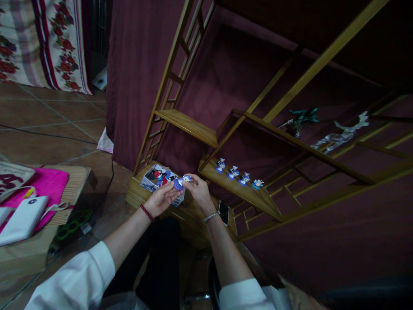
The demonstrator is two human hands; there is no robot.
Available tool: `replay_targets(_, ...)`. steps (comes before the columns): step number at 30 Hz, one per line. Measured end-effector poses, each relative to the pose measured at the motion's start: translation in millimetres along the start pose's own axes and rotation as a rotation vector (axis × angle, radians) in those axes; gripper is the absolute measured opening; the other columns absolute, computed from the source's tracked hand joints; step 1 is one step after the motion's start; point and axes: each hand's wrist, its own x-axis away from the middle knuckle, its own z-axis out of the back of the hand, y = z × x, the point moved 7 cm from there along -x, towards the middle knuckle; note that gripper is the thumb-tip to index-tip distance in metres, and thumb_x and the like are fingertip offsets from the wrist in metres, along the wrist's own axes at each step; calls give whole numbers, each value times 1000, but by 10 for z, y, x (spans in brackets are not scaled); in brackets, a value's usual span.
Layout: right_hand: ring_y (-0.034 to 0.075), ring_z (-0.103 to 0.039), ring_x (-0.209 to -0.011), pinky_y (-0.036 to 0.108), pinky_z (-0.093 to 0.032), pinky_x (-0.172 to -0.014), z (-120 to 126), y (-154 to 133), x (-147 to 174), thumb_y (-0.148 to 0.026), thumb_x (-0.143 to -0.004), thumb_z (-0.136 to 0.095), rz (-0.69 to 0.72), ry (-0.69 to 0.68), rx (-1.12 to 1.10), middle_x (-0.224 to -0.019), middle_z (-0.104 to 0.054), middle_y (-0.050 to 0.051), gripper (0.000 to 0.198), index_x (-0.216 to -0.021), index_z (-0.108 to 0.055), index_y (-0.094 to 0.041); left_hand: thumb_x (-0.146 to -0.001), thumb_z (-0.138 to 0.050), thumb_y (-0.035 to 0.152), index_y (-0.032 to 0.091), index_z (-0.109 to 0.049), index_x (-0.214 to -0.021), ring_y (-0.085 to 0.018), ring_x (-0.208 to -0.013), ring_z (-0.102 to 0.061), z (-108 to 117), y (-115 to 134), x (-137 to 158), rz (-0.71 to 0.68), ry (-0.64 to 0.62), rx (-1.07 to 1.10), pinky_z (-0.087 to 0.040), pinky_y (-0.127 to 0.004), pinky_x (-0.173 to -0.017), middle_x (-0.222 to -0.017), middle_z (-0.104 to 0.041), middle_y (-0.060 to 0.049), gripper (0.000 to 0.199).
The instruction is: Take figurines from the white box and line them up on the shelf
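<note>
Maroon curtain (132, 86) is hanging behind a wooden rack (189, 128); lighting is running dim. Purple-and-white figurine (179, 183) is sitting between the two hands, in front of the rack. Right hand (200, 191) is clamping its upper end, thumb and fingertips pressing together on it. Left hand (161, 199) is touching the round purple base; can't tell whether those fingers are gripping or just propping. Long axis is running tilted, base toward the left palm, top toward the right fingertips. From the right fingers the piece is lying leftward; the shelf board (266, 201) is lying the other way, to the right and apart. Right hand is sitting nearer that board, left hand nearer the open box (149, 186), which the hands are partly covering. Counts: one figurine is being held; four figurines (232, 173) are standing upright in a row on the board, three showing purple bases, the end one looking bluer; one box is holding several more pieces (158, 175), red and blue ones showing, overlapping too much for counting. One dark phone (223, 212) is lying below the row. Two ornaments are standing higher up: one green (303, 116), one clear and deer-like (342, 137).
</note>
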Motion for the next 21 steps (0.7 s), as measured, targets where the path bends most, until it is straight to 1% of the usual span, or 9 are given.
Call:
replay_targets(10, 12, -58, -67, 24, -47, -63, -26, 25, 0, -25, -58, -65, 16, -51, 23, -79, -63, 1, 31, -87, -59, -17, -81, -51, 17, 9, -58, -89, -16, -79, -63, -6, -5, 15, 16, 24, 6, -48, -27, -79, -82, -66, -10, 14)
replay_targets(21, 11, -56, -64, 22, -46, -62, -52, -31, 22, -25, -62, -63, 56, -175, 98, -74, -61, 0, 29, -89, -58, -17, -79, -54, 18, 9, -58, -90, -18, -85, -62, 20, 0, -2, -14, -26, -1, -47, -31, -85, -91, -66, -11, 15)
